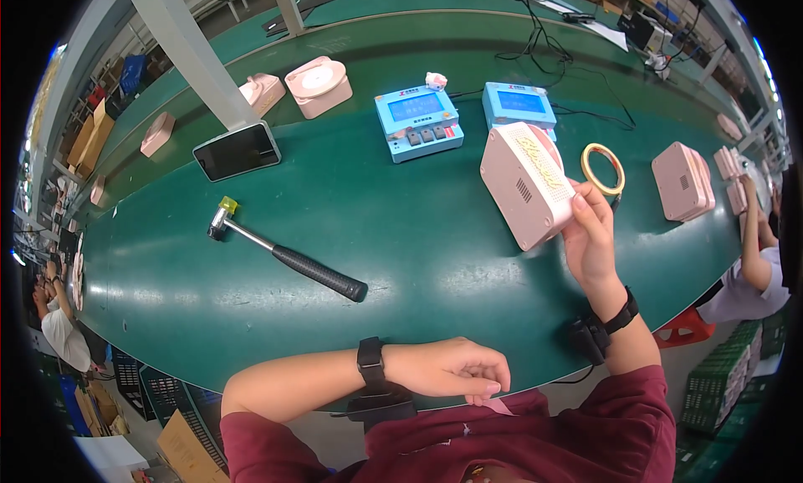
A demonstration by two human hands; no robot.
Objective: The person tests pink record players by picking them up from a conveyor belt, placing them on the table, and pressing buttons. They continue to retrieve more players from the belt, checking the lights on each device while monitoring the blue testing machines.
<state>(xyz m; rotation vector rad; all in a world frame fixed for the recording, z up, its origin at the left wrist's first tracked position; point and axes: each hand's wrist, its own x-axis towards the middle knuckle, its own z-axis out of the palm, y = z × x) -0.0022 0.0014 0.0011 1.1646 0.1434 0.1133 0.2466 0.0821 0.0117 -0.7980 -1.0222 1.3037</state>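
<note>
My right hand (592, 236) grips a pale pink plastic box (529, 186) shaped like a small record player, tilted above the green table. A slotted grille and raised yellowish lettering show on it; its round disc is partly hidden. In front of my chest, my left hand (456, 368) is closed with curled fingers. A small pink pointed scrap (499, 406) shows just below its fingertips; whether they pinch it is unclear. A roll of yellow tape (603, 168) lies beyond my right hand. To the left rests a mallet (288, 255) with a black grip and a yellow-tipped head.
Two light-blue devices with screens, one (419, 122) nearer the middle and another (518, 107) behind the held box, stand ahead with cables. A phone (237, 151) leans by a grey post (186, 52). More pink boxes stand at left (318, 86) and right (682, 182). People sit at both sides.
</note>
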